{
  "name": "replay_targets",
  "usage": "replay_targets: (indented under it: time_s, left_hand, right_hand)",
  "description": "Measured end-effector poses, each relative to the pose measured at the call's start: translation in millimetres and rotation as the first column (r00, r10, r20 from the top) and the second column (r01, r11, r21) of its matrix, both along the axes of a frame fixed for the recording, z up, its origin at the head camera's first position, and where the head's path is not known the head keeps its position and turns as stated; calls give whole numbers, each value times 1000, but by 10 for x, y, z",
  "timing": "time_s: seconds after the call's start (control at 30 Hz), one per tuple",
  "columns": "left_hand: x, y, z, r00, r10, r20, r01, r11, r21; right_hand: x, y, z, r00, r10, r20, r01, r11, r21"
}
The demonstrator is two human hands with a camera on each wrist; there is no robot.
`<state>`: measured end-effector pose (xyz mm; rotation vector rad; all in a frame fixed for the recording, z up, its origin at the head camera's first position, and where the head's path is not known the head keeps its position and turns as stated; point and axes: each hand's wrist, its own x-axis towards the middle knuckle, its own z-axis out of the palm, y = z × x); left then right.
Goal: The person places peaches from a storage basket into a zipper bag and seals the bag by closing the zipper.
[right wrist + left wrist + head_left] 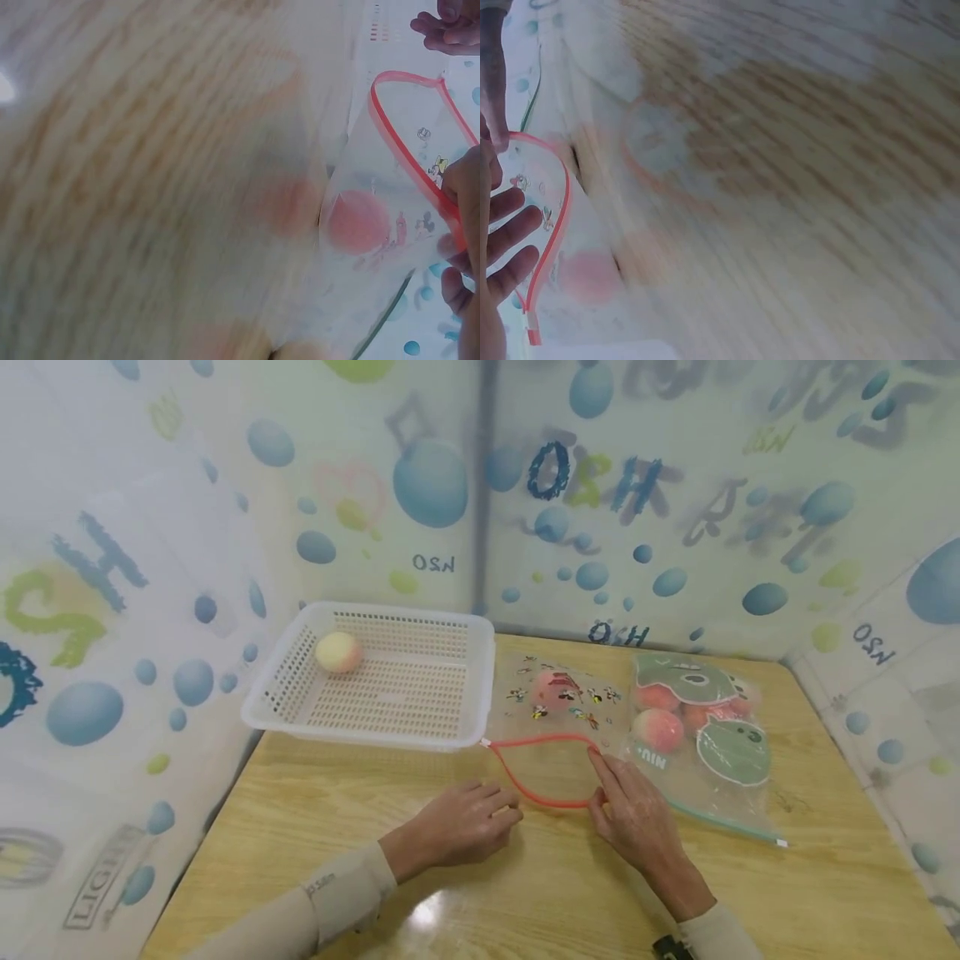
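Observation:
A clear zip bag (pixel 517 697) with cartoon prints and a red zip edge lies on the table, its mouth gaping toward me. One pink peach (pixel 358 223) is inside it. My right hand (pixel 637 810) pinches the red edge at the right end of the mouth. Just in front of the mouth, my left hand (pixel 468 822) hovers with loosely bent fingers and nothing in them; the left wrist view shows those fingers (pixel 514 232) spread apart beside the red edge. In the white basket (pixel 367 739), a pale yellow-pink peach (pixel 339 652) rests at the left end.
To the right lies a second clear bag (pixel 697 797) with green animal prints and a green zip, holding several peaches (pixel 658 730). Patterned curtains (pixel 555 577) stand behind and on both sides of the wooden table (pixel 315 810).

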<state>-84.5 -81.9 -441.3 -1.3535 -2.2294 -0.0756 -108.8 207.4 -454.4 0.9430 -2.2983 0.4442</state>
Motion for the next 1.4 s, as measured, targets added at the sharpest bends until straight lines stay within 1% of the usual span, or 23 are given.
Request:
replay_targets:
  time_s: [0.2,0.47,0.63,0.8,0.93,1.0,1.1,1.23,1.3,1.4]
  left_hand:
    - [-28,-26,32,999,-15,-40,17,999,48]
    - [-86,-67,101,998,-26,-58,31,996,89]
    - [-123,-109,177,997,-55,-63,62,992,112]
    - [-195,-161,285,996,-63,-69,71,991,115]
    - [-249,-198,350,995,-42,-87,52,992,113]
    - [-267,-227,382,996,-22,-86,32,993,114]
    - [-302,-285,455,998,-5,-64,13,994,113]
    - [-379,-400,576,998,38,-44,-34,994,104]
    - [-429,-479,624,997,69,-38,-64,993,103]
    - [-503,-608,682,993,116,4,-116,987,114]
  right_hand:
    - [-5,19,26,1000,-6,17,6,1000,-13]
    - [7,18,68,999,-23,38,23,1000,1]
    - [8,8,79,999,-27,38,27,1000,3]
    - [20,10,80,998,-37,45,37,999,7]
    - [22,11,70,998,-42,36,42,999,2]
    - [22,16,60,998,-44,33,44,999,3]
    - [26,26,49,998,-44,33,44,999,3]
    - [32,32,42,998,-56,40,55,998,12]
    - [31,31,38,998,-54,41,54,998,9]
    - [26,28,29,998,-45,36,45,999,-5]
